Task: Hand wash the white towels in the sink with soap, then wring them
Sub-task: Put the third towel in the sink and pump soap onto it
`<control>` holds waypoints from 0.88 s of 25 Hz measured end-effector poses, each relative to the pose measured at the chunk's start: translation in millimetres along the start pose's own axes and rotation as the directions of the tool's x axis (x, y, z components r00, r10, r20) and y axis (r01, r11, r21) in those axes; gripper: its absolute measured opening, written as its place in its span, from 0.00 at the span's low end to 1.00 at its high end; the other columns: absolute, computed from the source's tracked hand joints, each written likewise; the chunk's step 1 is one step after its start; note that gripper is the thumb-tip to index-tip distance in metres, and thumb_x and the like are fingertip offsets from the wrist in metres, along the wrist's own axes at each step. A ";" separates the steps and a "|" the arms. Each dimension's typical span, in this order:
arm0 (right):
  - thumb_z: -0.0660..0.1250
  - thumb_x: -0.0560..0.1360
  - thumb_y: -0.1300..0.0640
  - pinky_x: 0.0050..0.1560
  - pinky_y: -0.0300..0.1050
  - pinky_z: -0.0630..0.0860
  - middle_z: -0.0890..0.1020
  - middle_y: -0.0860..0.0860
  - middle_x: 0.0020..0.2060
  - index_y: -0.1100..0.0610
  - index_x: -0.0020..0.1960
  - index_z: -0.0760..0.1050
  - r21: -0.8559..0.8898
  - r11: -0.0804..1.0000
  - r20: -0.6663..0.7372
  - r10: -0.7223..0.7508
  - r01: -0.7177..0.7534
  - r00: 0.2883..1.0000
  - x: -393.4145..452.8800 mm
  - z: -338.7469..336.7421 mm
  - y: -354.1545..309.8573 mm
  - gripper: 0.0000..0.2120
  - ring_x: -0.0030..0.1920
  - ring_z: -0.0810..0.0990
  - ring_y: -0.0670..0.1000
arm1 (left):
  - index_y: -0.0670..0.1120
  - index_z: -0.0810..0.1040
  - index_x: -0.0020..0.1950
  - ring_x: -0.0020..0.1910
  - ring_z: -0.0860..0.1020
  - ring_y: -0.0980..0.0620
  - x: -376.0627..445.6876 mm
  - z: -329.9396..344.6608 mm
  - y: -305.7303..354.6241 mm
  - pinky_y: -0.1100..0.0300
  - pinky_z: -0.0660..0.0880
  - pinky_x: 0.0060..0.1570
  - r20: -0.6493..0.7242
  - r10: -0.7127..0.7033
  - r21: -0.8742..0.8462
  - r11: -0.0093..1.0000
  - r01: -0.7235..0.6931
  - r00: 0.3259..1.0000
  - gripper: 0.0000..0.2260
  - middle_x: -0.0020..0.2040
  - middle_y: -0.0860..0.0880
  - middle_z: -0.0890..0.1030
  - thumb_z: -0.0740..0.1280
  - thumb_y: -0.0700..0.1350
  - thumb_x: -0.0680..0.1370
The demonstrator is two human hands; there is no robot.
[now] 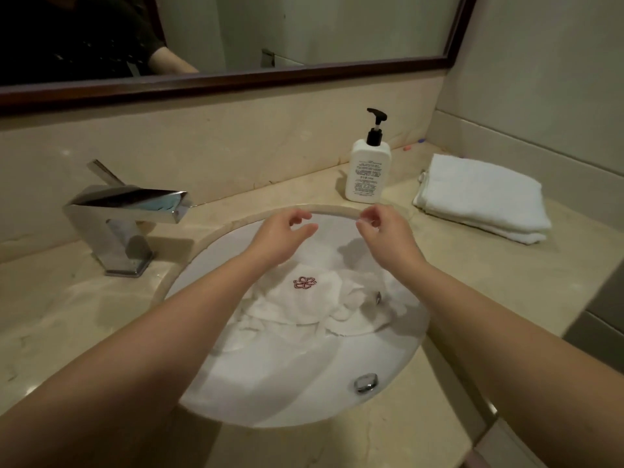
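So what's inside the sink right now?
The sink holds a crumpled white towel with a pink embroidered flower, plus an overflow hole on the near wall. The towel mostly covers the drain; water level can't be judged.

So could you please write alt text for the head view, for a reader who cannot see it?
Two bare hands, left and right, hover empty over a crumpled white towel in a sink. A soap bottle and folded towels sit on the counter.

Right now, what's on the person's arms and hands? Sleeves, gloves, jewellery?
Nothing visible: left hand and right hand are bare, no gloves, rings or watch. Both forearms are uncovered as far as the frame shows. The mirror reflects a dark short sleeve ending above the elbow.
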State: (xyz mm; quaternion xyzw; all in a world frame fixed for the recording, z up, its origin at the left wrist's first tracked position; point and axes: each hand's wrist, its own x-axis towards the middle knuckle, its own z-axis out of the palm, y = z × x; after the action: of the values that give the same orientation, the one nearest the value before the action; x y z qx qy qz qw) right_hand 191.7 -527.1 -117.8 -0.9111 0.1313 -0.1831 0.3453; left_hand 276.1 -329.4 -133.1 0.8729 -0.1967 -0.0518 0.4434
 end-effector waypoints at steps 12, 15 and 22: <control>0.63 0.80 0.39 0.61 0.52 0.74 0.78 0.52 0.59 0.56 0.69 0.70 0.095 0.985 -0.109 0.157 -0.146 0.982 88.7 -46.4 35.9 0.26 0.58 0.77 0.53 | 0.49 0.73 0.73 0.62 0.78 0.48 102.0 40.2 69.6 0.50 0.78 0.61 -0.070 0.032 -0.289 0.956 -0.051 0.997 0.22 0.64 0.48 0.78 0.69 0.54 0.81; 0.61 0.80 0.39 0.65 0.49 0.72 0.75 0.52 0.66 0.54 0.75 0.65 0.235 0.961 0.018 0.144 -0.144 0.989 104.3 -42.6 38.1 0.29 0.64 0.75 0.52 | 0.47 0.64 0.80 0.68 0.74 0.51 114.7 53.5 76.3 0.59 0.78 0.60 -0.029 0.004 -0.492 0.870 -0.017 1.000 0.27 0.76 0.48 0.70 0.68 0.49 0.82; 0.62 0.83 0.51 0.51 0.30 0.74 0.76 0.48 0.60 0.59 0.72 0.66 0.459 0.886 0.035 0.055 -0.065 0.998 102.4 -29.5 28.9 0.21 0.55 0.76 0.40 | 0.44 0.71 0.71 0.42 0.84 0.60 105.7 51.1 82.9 0.65 0.80 0.39 0.093 0.011 -0.610 0.791 0.048 0.996 0.18 0.56 0.45 0.82 0.68 0.41 0.82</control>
State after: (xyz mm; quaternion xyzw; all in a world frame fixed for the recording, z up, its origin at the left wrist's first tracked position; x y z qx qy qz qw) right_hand 267.9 -602.7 -92.0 -0.8006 0.1088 -0.1885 0.5582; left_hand 334.8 -452.9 -89.0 0.6814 -0.1811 -0.1568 0.6916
